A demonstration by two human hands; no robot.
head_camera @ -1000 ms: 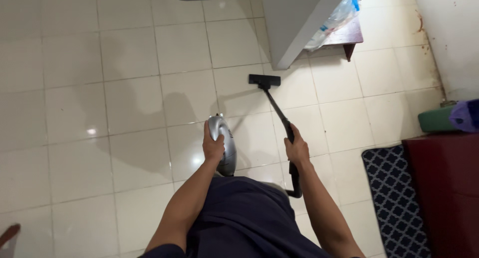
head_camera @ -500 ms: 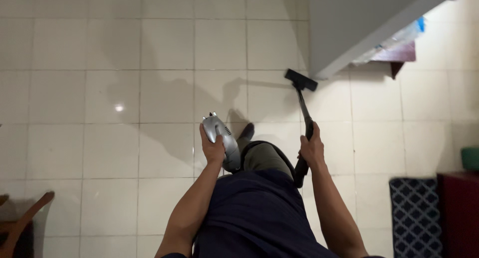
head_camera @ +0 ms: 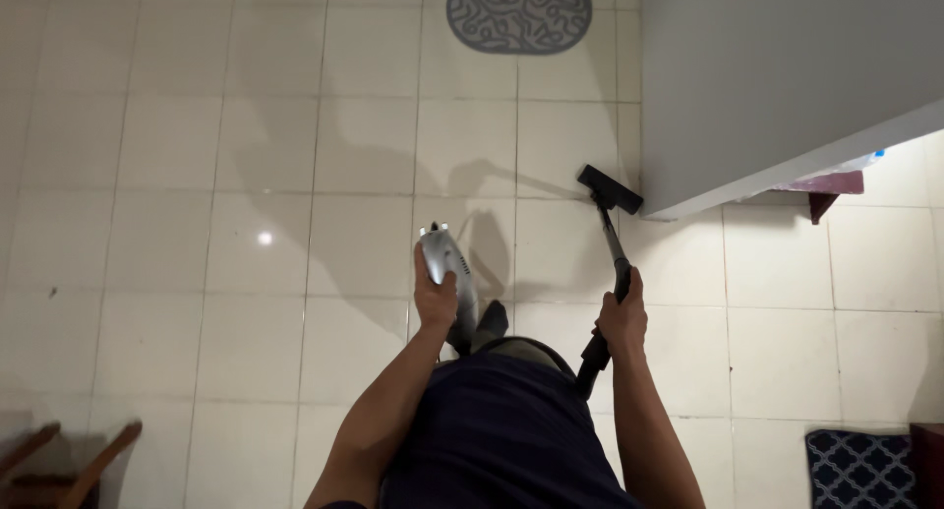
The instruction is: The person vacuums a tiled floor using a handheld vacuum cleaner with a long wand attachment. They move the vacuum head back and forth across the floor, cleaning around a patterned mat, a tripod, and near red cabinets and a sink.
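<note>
From the head camera, looking straight down, the person stands on a floor of pale square tiles [head_camera: 197, 302] with thin dark joints. The left hand [head_camera: 434, 299] is wrapped around the top of a small silver vacuum body [head_camera: 450, 273], fingers closed on it, holding it off the floor at about waist level in front of the dark shirt [head_camera: 501, 430]. The right hand [head_camera: 621, 321] is closed around a black wand [head_camera: 612, 243], gripping it near its upper end where it meets a thicker black hose [head_camera: 592, 357] that curves back toward the body. The two hands are apart, one on each side of the person's middle, each clamped on its own part of the vacuum.

The wand slants forward and a little left from the right hand down to a flat black floor head [head_camera: 610, 188], which rests on the tiles just beside the lower corner of a large grey cabinet [head_camera: 777, 76]. The floor head sits at an angle, close to the cabinet's edge; whether it touches cannot be told. A dark foot [head_camera: 491, 321] shows on the tiles between the two arms, just below the silver body.

At the top lies an oval grey mat [head_camera: 519, 14] with a curly pattern. Under the cabinet's right end a dark reddish wooden piece [head_camera: 831, 186] shows. At the bottom right lies a dark blue rug [head_camera: 857, 468] with a white lattice pattern, and at the bottom left brown wooden chair legs [head_camera: 59, 460] poke into view
</note>
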